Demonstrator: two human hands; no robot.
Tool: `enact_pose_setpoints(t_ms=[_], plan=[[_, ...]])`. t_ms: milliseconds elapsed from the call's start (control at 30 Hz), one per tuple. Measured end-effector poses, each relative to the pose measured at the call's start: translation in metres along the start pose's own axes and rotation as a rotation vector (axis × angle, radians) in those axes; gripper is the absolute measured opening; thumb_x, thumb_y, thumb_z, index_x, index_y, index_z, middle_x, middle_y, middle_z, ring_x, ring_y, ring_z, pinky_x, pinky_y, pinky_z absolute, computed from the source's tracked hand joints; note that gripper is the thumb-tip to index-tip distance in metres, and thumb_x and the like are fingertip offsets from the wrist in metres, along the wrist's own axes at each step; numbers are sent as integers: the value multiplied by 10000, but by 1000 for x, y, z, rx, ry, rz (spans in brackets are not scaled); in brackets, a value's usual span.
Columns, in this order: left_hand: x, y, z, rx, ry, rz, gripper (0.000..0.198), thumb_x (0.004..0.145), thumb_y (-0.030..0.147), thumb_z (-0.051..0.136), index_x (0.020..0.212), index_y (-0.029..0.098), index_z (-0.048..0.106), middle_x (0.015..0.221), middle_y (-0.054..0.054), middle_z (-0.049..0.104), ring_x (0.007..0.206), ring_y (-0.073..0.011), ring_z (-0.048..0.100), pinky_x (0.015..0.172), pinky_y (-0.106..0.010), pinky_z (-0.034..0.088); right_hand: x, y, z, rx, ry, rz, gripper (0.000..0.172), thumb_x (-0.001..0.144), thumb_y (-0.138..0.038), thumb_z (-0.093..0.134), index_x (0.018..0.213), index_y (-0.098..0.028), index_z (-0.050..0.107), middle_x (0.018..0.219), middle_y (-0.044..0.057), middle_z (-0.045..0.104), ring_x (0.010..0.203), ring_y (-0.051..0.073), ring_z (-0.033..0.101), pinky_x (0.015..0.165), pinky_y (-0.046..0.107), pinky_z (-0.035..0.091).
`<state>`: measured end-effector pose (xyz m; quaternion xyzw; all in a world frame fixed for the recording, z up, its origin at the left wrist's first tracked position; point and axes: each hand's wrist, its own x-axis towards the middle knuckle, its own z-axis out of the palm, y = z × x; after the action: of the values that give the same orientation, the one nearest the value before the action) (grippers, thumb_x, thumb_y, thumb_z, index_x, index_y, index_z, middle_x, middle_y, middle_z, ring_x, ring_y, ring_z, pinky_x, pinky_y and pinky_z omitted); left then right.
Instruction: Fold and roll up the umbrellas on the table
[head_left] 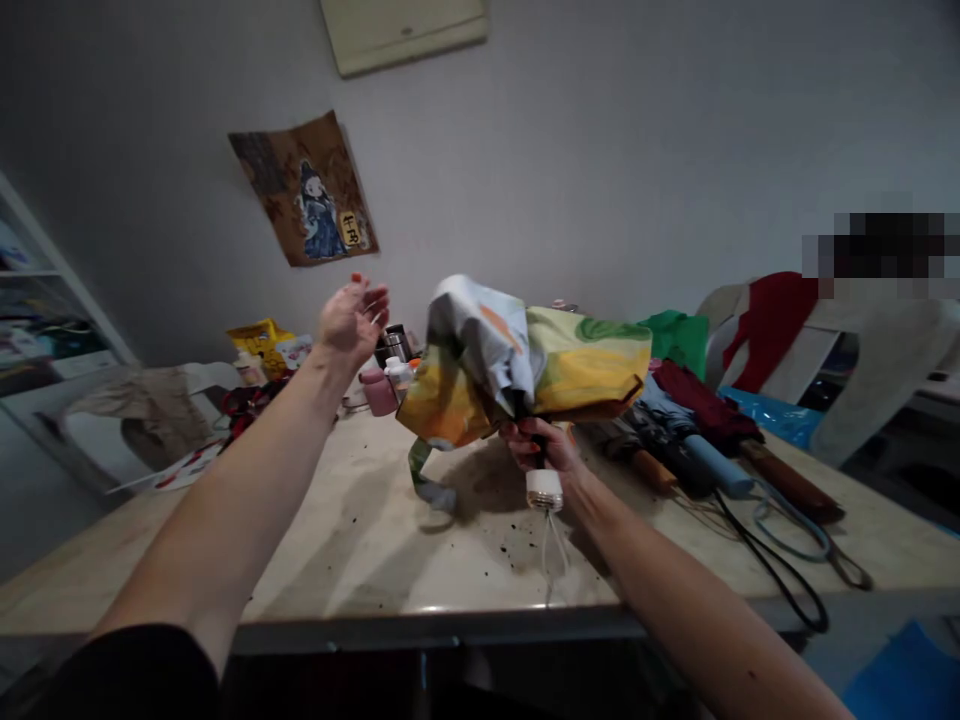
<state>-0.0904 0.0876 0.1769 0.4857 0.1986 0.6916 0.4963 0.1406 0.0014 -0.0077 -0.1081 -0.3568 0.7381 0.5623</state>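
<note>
Head view: right fingers (519, 446) grasp an umbrella (484, 345), left fingers (380, 299) spread free; a pink bottle (378, 393) hides its contents.

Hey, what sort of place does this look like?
Probably a lived-in home or dormitory room: a brown rectangular poster hangs on the grey wall, and beige cloth drapes a white chair beside a pale, cluttered table.
</note>
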Motion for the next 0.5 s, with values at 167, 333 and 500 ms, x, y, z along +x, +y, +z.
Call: enact_pose_setpoints(t_ms=[167,333,500], plan=[[-41,-37,-40,323,-444,-261,623,553,536,813,987,121,649,933,-103,712,856,-214,669,714,-285,517,-2,-3,1,238,-75,50,182,663,-103,643,723,-144,476,680,-23,468,453,-2,289,366,38,323],[-83,-57,-33,594,-714,-405,481,520,291,875,923,123,674,846,-84,720,769,-216,673,646,-273,529,-2,-1,-2,336,-54,111,181,664,-55,608,745,-145,473,715,-5,508,460,-1,329,370,36,354],[-86,-59,-14,377,-587,-304,483,599,390,832,964,137,642,822,-61,711,768,-205,681,665,-273,548,0,0,-2,330,-24,141,189,637,-47,616,725,-142,479,713,8,515,485,14,370,358,50,350]])
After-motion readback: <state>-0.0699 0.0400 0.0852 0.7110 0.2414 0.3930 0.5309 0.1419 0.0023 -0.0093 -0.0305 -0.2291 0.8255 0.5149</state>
